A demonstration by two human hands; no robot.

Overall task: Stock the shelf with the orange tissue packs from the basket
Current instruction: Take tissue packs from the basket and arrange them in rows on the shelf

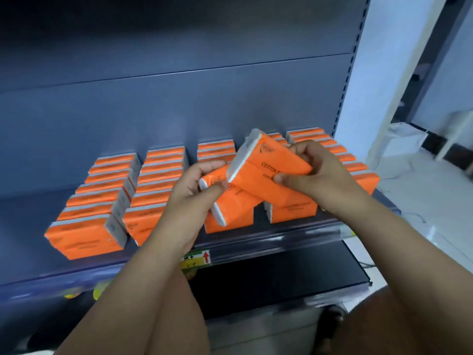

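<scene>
Left hand (202, 185) pinches lower orange tissue pack (230, 201). Right hand (314, 170) grips upper pack (258, 160). Both above shelf (25, 226) front edge, over middle stocked rows (102, 196). Best: set each on edge, pale strip up, flush with row. Upper pack reads "COTTON"; edge label (195, 257) shows red arrow.

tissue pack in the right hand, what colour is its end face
Pale grey-white end face on an orange pack; the head view shows it best.
</scene>
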